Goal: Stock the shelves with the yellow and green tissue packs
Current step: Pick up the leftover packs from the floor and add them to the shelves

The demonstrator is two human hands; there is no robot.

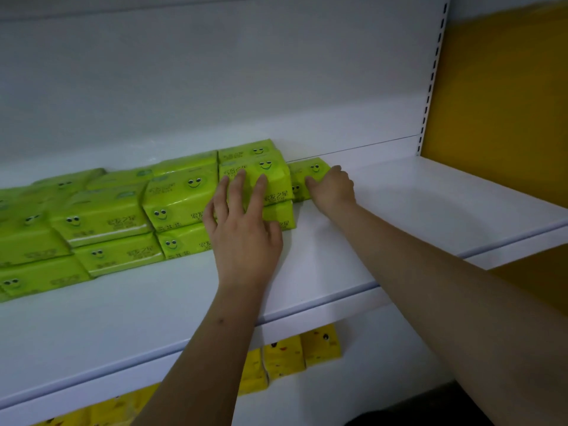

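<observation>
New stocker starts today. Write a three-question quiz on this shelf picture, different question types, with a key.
1. True or false: the left hand lies with straight fingers on the stacked green packs.
2. Which hand touches the lone green pack at the row's right end? A) left B) right
3. Fill in: the packs on the shelf below are ____.

Key: 1 true. 2 B, the right hand. 3 yellow, see the yellow packs under the white shelf.
</observation>
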